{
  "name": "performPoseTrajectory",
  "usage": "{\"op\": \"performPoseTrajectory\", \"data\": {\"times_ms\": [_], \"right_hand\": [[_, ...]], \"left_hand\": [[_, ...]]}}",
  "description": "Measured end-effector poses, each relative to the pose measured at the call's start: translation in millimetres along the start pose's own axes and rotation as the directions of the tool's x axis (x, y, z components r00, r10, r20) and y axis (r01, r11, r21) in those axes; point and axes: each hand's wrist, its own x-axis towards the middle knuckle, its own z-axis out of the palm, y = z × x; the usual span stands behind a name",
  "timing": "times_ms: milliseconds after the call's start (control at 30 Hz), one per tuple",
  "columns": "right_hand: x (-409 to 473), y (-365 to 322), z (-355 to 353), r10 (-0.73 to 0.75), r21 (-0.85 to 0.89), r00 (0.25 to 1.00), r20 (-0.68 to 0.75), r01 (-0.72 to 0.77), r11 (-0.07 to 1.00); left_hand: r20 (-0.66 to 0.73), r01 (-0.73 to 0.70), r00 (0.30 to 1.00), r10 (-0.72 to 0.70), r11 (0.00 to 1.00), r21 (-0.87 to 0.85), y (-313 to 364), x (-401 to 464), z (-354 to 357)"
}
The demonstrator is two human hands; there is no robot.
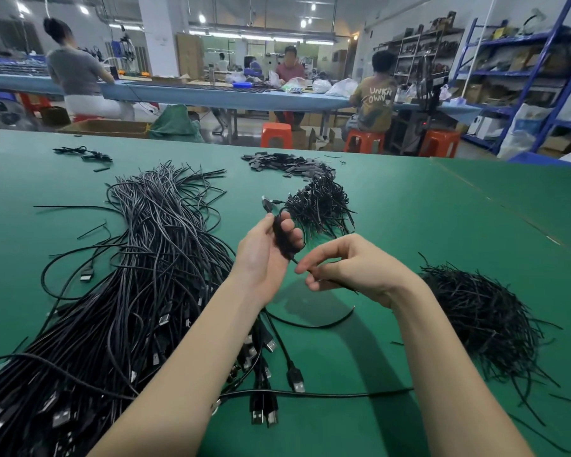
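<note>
Your bare forearms (185, 357) reach forward and converge, your left hand (267, 250) raised palm-inward with fingers and thumb curled in a grip, your right hand (350, 268) just beside it, fingertips pinched together, wrist bent inward.

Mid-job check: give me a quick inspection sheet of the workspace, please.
Surface: green table mat, flat, cable-strewn.
Job's things: coiled cable in left hand; thin black strand runs from it to right hand.
Clutter: heap of black ties at right; small black pieces far centre.
Hands: left grips the coil; right pinches the strand.
Cables: loose USB cables piled left; coiled bundles heaped beyond the hands.
Surroundings: seated people at a blue bench, orange stools, blue shelving at right.
</note>
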Motion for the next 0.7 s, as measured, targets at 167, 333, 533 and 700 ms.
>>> {"op": "performPoseTrajectory", "data": {"times_ms": [167, 333, 533, 700], "right_hand": [[2, 4, 4, 0.008, 0.096, 1.0, -0.007, -0.007, 0.995], [4, 2, -5, -0.015, 0.18, 0.984, -0.176, 0.047, 0.983], [7, 5, -2, -0.064, 0.07, 0.971, -0.232, 0.082, 0.994], [14, 3, 4, -0.141, -0.082, 0.875, -0.462, 0.116, 0.99]], "left_hand": [[0.012, -0.038, 0.999, 0.038, 0.998, 0.046, -3, -3, 5], [0.088, 0.012, 0.996, -0.025, 0.99, 0.14, -1, -5, 3], [0.251, 0.043, 0.961, -0.112, 0.963, 0.266, 1, -7, 2], [0.115, -0.24, 0.968, 0.223, 0.683, 0.69, -15, -2, 2]]}}
